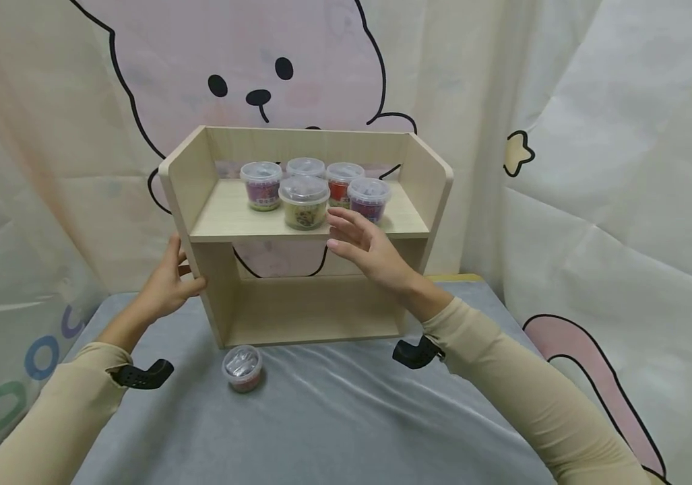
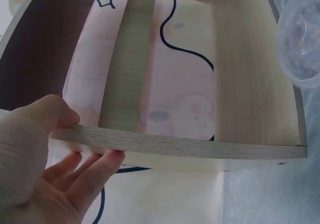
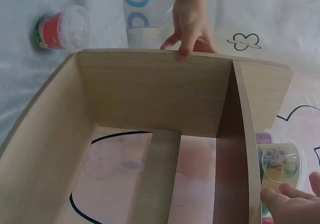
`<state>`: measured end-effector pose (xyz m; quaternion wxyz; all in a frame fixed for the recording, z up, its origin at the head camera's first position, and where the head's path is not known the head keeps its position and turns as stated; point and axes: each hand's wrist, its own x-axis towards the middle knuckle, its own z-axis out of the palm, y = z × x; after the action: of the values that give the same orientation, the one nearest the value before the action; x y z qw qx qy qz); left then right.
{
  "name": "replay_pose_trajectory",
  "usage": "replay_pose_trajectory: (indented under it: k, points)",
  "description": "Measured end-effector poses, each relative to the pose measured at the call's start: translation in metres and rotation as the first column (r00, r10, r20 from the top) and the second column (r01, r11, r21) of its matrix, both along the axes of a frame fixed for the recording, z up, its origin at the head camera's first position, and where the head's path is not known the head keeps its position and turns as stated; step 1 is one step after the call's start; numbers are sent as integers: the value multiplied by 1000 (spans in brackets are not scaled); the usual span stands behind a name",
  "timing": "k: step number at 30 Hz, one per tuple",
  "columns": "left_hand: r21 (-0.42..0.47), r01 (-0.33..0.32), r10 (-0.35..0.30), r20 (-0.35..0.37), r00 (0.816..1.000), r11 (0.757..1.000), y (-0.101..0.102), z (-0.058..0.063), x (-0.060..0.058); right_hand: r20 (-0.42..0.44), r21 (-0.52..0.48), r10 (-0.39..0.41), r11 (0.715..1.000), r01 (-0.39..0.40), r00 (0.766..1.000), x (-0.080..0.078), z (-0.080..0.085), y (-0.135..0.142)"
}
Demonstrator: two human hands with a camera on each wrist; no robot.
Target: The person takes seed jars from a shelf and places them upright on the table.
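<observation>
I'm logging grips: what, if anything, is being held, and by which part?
The left hand holds the wooden shelf by the front edge of its left side panel. The right hand, beside the yellow tub, holds nothing.

Rear cup (image 1: 306, 166) partly hidden behind front cup (image 1: 304, 210); right hand (image 3: 295, 208) cropped in right wrist view.

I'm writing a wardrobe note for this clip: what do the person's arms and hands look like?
The left hand and right hand are bare, without gloves. The left sleeve and right sleeve are long, plain beige, slightly wrinkled. A curved black left wrist piece and similar right wrist piece jut inward near the sleeve ends.
</observation>
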<state>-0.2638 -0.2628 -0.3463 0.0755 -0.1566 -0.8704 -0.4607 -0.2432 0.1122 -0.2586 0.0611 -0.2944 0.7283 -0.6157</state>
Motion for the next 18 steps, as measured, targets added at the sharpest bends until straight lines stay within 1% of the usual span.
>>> replay_pose_trajectory:
  k: [4, 7, 11, 18]
  points:
    - [-1, 9, -9, -8, 1000, 1000, 0, 1, 1, 23, -7, -22, 1000, 23, 999, -3, 6, -1]
    - [-2, 12, -12, -5, 1000, 1000, 0, 1, 1, 72, -19, -29, 999, 31, 997, -8, 10, -5]
    - [-10, -1, 1, -3, 1000, 1000, 0, 2, 1, 143, -29, -32, 999, 36, 989, -15, 19, -14]
    - [-19, 5, -5, -21, 1000, 1000, -1, 1, 0, 184, -65, -29, 997, 42, 983, -32, 31, -29]
